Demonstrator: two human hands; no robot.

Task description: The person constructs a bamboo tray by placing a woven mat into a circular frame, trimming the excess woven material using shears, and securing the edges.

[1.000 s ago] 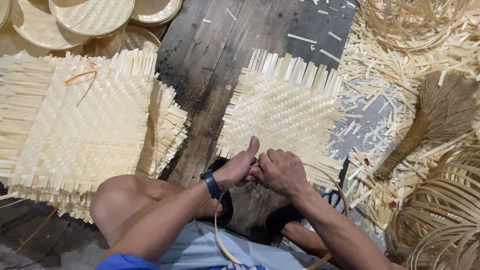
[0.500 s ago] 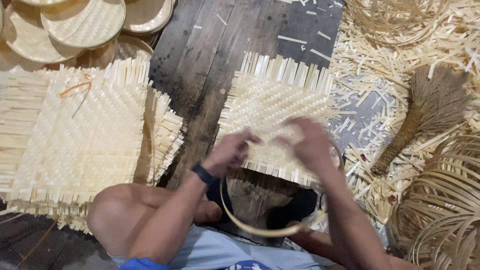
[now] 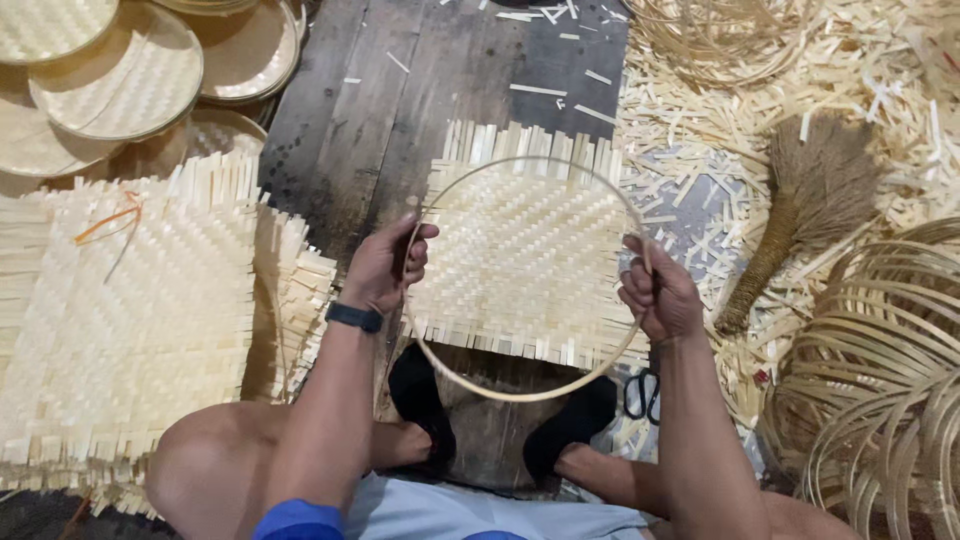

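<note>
Both my hands hold a thin bamboo hoop (image 3: 500, 394) spread wide just above a square woven bamboo mat (image 3: 525, 255) on the dark wooden floor. My left hand (image 3: 385, 265) grips the hoop's left side, where a strip end sticks up. My right hand (image 3: 655, 295) is closed on its right side. A dark watch sits on my left wrist. My feet in black footwear (image 3: 425, 405) rest at the mat's near edge.
A stack of larger woven mats (image 3: 130, 320) lies at left. Round woven trays (image 3: 115, 80) are piled at top left. A grass hand broom (image 3: 800, 210) lies on bamboo offcuts at right. Bamboo hoops (image 3: 880, 360) are heaped at lower right, scissors (image 3: 642, 395) by my right foot.
My hands, close together a second ago, have moved apart and pulled the bamboo strip open into a wide hoop, now lifted over the square mat.
</note>
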